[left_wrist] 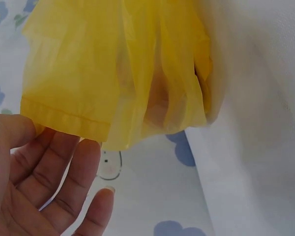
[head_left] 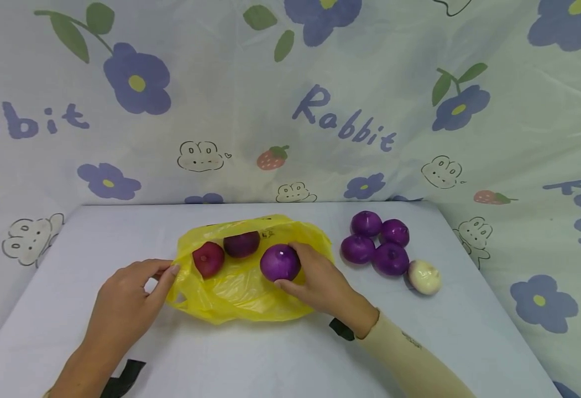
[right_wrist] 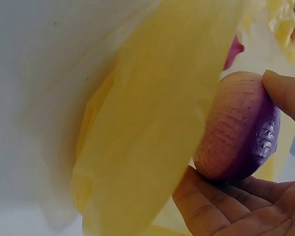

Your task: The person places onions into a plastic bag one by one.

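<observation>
A crinkled yellow plastic bag (head_left: 250, 304) lies on the table with its mouth spread. My left hand (head_left: 123, 298) pinches the bag's left edge between thumb and fingers; the left wrist view shows its hemmed rim (left_wrist: 69, 120) at the fingertips. Over the mouth, my right hand (head_left: 326, 283) grips a shiny purple onion (head_left: 277, 262), thumb on one side and fingers on the other. In the right wrist view that onion (right_wrist: 238, 128) is partly hidden by the bag's wall. Inside the bag sit a reddish round onion (head_left: 209, 260) and a dark purple one (head_left: 242, 244).
Several purple onions (head_left: 391, 258) cluster on the table right of the bag, with a whitish onion (head_left: 424, 277) beside them. Black strips (head_left: 130, 376) show near each wrist. A printed cloth (head_left: 230, 99) hangs behind the white table (head_left: 250, 365).
</observation>
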`<state>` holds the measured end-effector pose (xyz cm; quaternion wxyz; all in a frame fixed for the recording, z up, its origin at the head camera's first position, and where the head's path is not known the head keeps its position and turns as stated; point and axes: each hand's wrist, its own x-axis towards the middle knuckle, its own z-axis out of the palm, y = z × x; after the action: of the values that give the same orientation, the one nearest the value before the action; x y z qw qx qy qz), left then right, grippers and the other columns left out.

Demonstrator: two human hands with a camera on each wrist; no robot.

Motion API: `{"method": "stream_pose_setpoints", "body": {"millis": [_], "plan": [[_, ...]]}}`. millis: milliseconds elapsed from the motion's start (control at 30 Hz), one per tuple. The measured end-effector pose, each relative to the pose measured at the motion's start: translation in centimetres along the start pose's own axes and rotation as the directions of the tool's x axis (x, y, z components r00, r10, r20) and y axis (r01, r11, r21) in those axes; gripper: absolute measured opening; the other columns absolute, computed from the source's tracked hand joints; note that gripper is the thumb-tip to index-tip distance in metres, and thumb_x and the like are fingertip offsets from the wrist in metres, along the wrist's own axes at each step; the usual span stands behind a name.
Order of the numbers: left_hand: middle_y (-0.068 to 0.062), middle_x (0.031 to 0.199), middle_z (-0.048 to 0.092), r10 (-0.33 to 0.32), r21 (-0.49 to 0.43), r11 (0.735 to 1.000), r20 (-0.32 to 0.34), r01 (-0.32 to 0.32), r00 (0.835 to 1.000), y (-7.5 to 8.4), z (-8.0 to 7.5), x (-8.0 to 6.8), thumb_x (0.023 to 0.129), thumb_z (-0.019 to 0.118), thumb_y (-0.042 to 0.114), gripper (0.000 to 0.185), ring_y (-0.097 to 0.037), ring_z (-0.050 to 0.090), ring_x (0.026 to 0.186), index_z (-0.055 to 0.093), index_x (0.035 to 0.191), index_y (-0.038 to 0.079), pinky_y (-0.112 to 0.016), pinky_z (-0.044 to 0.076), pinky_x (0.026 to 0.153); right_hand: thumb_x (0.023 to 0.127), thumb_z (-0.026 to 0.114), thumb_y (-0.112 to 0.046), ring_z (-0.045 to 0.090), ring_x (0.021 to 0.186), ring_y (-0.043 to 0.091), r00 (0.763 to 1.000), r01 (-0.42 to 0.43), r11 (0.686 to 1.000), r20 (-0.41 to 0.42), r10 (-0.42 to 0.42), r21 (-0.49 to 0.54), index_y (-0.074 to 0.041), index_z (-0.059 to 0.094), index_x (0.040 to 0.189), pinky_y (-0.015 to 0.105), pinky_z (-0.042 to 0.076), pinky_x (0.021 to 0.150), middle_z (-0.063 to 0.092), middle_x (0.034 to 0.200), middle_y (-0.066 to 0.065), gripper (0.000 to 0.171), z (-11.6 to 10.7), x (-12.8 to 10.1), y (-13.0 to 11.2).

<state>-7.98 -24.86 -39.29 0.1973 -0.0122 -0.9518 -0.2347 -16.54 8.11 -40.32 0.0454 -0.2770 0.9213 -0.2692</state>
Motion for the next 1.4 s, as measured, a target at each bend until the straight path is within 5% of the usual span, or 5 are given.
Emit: {"method": "stream_pose_setpoints", "body": {"millis": [500,1400], "plan": [[-0.008,0.091,0.075,0.028,-0.017,0.999,-0.021,-0.029,0.999,-0.1,0.3,-0.3,0.093,0.08,0.018,0.02,-0.032,0.067,0.084,0.078,0.108,0.005,-0.043,0.057,0.063,0.093,0.081,-0.04,0.057,0.13,0.026,1.0,0.014,0.999,-0.023,-0.013,0.038,-0.002,0.042,0.152,0.041,0.048,0.11,0.056,0.146,0.014,0.08,1.2,1.9,0.2],[-0.008,0.092,0.075,0.019,-0.009,1.0,0.016,-0.019,1.0,0.2,0.3,-0.2,0.095,0.078,0.019,0.022,-0.032,0.067,0.086,0.077,0.111,0.004,-0.048,0.058,0.066,0.092,0.084,-0.03,0.054,0.133,0.031,0.984,-0.122,0.979,-0.11,0.141,0.161,0.001,0.042,0.153,0.045,0.045,0.112,0.052,0.149,0.018,0.08,2.7,4.7,0.5]]}}
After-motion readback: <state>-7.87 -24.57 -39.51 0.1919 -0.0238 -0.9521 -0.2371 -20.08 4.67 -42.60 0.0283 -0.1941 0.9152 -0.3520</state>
